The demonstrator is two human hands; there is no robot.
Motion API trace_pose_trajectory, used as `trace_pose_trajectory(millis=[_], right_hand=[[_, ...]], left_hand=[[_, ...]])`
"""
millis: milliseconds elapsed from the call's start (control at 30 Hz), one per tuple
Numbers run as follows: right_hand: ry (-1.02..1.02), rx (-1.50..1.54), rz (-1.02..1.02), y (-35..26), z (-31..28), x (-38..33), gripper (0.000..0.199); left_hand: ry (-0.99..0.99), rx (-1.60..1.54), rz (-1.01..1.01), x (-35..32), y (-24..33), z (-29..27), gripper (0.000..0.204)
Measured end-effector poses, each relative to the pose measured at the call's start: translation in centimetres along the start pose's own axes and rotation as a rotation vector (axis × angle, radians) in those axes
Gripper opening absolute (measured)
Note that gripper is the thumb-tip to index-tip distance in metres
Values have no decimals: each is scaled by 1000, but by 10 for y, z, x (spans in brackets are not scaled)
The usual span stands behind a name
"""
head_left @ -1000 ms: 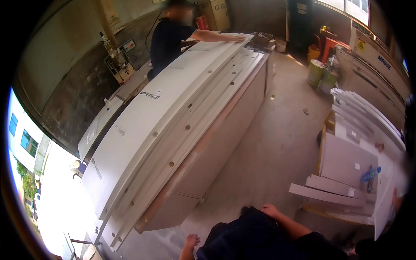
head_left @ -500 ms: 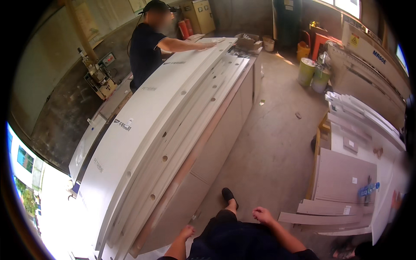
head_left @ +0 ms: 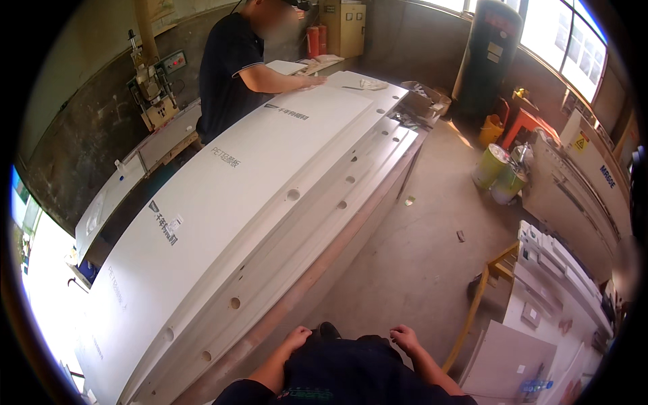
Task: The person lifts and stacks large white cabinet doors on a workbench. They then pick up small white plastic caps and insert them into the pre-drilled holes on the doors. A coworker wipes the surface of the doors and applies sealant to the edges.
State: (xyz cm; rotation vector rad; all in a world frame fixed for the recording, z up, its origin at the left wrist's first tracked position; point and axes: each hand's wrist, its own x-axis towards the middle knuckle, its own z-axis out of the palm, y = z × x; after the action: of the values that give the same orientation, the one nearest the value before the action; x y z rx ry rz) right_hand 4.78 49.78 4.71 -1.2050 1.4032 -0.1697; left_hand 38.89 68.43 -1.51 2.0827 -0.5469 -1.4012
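Observation:
A long white board point(head_left: 223, 223) lies on top of a stack of white panels with round holes point(head_left: 317, 202) on a workbench. My left hand point(head_left: 295, 337) hangs loosely curled at my hip, a little right of the stack's near edge, holding nothing. My right hand point(head_left: 405, 336) hangs the same way at my other hip, also with nothing in it. At the far end another person in a dark shirt point(head_left: 233, 64) leans over the board with a hand point(head_left: 312, 81) flat on it.
Two green buckets point(head_left: 498, 177) and an orange stool point(head_left: 523, 125) stand at the right on the concrete floor point(head_left: 412, 263). More white panels point(head_left: 560, 283) are stacked on a yellow frame at lower right. A machine point(head_left: 152, 91) stands by the left wall.
The view has swung and come closer to the near end of the panel stack. My hands have shifted to hang at my hips. The other person still leans on the board's far end.

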Motion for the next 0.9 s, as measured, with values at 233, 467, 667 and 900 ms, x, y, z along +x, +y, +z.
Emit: trace_pose_trajectory(millis=[233,467,667,900], right_hand=[[-131,-275,-90,-86,-8,111,25],[-281,-683,-212,-164,-22,249,25],[-342,-701,-132,-236,-47,385,18],[-480,-718,-160,-264,-31,435,19]], left_hand=[[73,-239,-175,32,-40,-1,27],[462,-772,-383,-21,-79,50,27],[438,-851,-415,-26,-6,106,34],[628,-950,-435,1,109,117,34]])
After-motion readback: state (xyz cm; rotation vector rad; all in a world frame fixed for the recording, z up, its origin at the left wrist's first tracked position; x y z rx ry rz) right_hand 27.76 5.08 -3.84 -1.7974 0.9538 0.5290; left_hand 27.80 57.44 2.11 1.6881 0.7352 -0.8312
